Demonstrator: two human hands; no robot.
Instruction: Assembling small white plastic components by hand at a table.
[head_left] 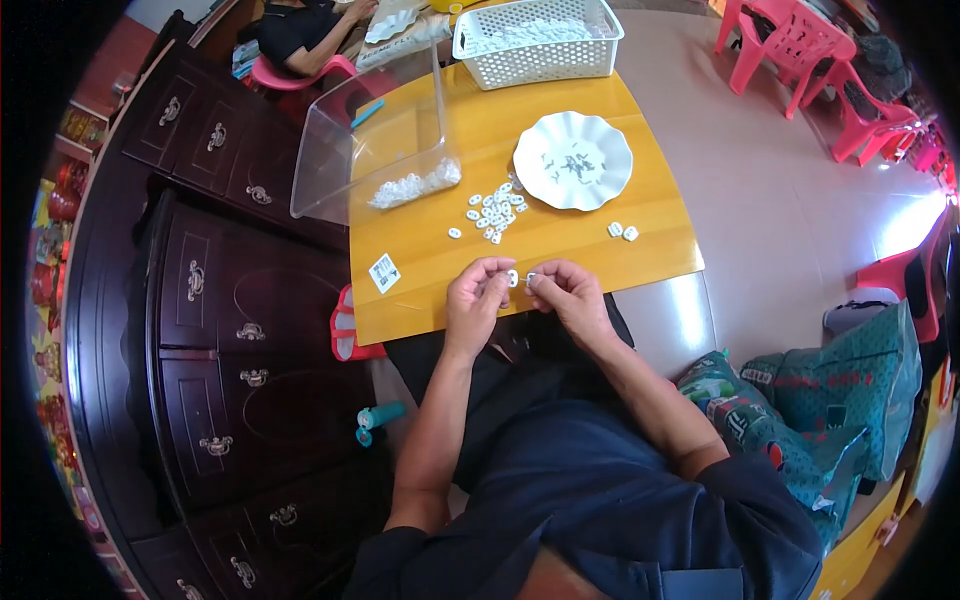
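My left hand [474, 300] pinches a small white plastic piece [512, 278] at the near edge of the yellow table [430, 250]. My right hand [566, 292] is close beside it, its fingertips holding a tiny metal part [530, 277] against that piece. Several more small white pieces [494, 212] lie loose in a cluster further out on the table. Two others [622, 231] sit apart to the right. A white scalloped plate [573, 160] with small dark metal bits stands beyond the cluster.
A clear plastic bin [375, 130] tilts on the table's left with white pieces inside. A white mesh basket [537, 40] stands at the far end. A dark wooden cabinet [220, 300] lies left, pink chairs [800, 45] far right, green bags [830, 400] right. Another person [300, 30] sits beyond.
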